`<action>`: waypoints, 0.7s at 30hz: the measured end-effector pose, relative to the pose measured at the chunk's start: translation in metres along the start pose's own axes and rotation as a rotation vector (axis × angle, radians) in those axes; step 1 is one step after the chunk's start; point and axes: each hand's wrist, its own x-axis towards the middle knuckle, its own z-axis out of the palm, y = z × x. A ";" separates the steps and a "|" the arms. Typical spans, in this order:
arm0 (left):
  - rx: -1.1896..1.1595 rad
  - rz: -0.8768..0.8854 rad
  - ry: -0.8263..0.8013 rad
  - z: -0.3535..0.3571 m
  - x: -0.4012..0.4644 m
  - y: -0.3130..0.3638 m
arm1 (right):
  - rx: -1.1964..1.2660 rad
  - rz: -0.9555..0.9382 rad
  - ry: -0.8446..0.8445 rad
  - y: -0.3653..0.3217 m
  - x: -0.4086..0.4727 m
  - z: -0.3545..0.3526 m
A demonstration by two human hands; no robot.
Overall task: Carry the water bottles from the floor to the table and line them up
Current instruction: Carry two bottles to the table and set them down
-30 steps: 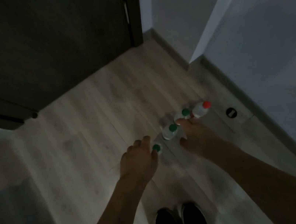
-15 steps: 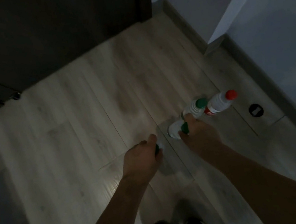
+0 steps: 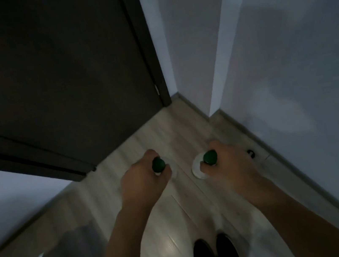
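I look down at my two hands above a pale wooden floor (image 3: 171, 217). My left hand (image 3: 141, 179) grips the neck of a clear water bottle with a green cap (image 3: 158, 164). My right hand (image 3: 227, 163) grips the neck of a second green-capped bottle (image 3: 209, 157), whose clear body shows below my fingers. Both bottles hang upright, lifted off the floor and held apart from each other. The other bottles and the table are out of view.
A dark door (image 3: 56, 79) fills the upper left, with its lower edge close to my left hand. Pale walls (image 3: 296, 52) form a corner on the right, with a skirting board along the floor. A small black floor fitting (image 3: 250, 153) lies by my right hand. My dark shoes (image 3: 215, 254) are below.
Both hands have closed round bottle necks and lifted the two bottles off the floor. The view has risen, and the bottles left on the floor have gone out of sight.
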 end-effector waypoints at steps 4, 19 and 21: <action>-0.154 -0.007 0.208 -0.088 -0.033 0.065 | 0.064 -0.027 0.156 -0.050 -0.053 -0.094; -0.476 0.397 0.030 -0.145 -0.066 0.176 | 0.114 0.236 0.641 -0.072 -0.173 -0.193; -0.506 0.459 -0.035 -0.137 -0.064 0.190 | 0.131 0.326 0.700 -0.064 -0.188 -0.196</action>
